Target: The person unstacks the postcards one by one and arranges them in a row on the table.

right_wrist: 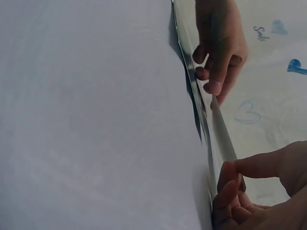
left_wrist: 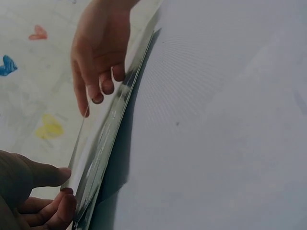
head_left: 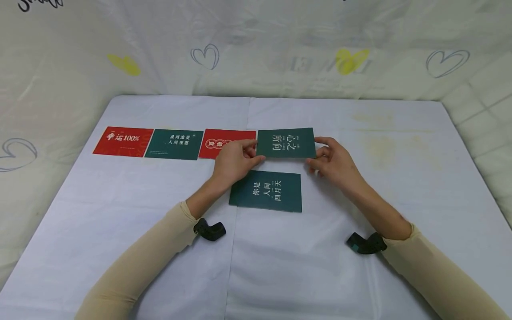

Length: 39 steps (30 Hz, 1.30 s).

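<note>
Held between both hands is a dark green card (head_left: 286, 149) with white characters, raised slightly above the white table in the wrist views. My left hand (head_left: 235, 162) pinches its left end between thumb and fingers. At the opposite end, my right hand (head_left: 335, 165) pinches the right edge; in the right wrist view its thumb (right_wrist: 261, 165) lies on the card's face. Partly behind the left hand is a red card (head_left: 230, 134). Nearer me lies another green card (head_left: 280, 202), its upper left corner covered by the left hand.
Left of the red card, a green card (head_left: 174, 150) and another red card (head_left: 124, 146) complete a row across the white tablecloth (head_left: 296, 275). A pale curtain (head_left: 256, 35) with printed hearts hangs behind the table. Black wrist devices (head_left: 210, 230) sit at both sleeves.
</note>
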### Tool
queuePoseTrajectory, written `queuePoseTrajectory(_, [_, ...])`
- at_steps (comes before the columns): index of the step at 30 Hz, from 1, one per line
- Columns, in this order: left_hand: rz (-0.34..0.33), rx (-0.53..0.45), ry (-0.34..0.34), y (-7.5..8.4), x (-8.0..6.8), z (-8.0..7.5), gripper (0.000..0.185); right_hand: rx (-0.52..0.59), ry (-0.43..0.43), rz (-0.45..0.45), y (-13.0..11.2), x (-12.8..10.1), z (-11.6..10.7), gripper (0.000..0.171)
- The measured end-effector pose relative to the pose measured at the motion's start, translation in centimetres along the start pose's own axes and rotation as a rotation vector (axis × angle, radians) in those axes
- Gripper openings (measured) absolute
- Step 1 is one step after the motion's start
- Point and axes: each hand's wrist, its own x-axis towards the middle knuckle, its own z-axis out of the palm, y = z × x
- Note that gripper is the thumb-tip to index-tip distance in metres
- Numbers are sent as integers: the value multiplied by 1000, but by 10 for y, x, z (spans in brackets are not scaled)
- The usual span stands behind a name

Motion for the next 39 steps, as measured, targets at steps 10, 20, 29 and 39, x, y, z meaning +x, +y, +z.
queuePoseTrajectory(10, [-8,22,5,1,0,0,56,-72,-4,8,2,4,-1,69])
queuePoseTrajectory(20, [-1,47,-16,-2,1,2,56,-122,-7,11,6,8,-1,67])
queuePoseTrajectory(29, [24,84,-26,-2,-1,1,56,-176,-15,3,6,8,1,68])
queuePoseTrajectory(39, [14,88,-36,-1,-1,1,58,-226,-14,-7,4,7,1,68])
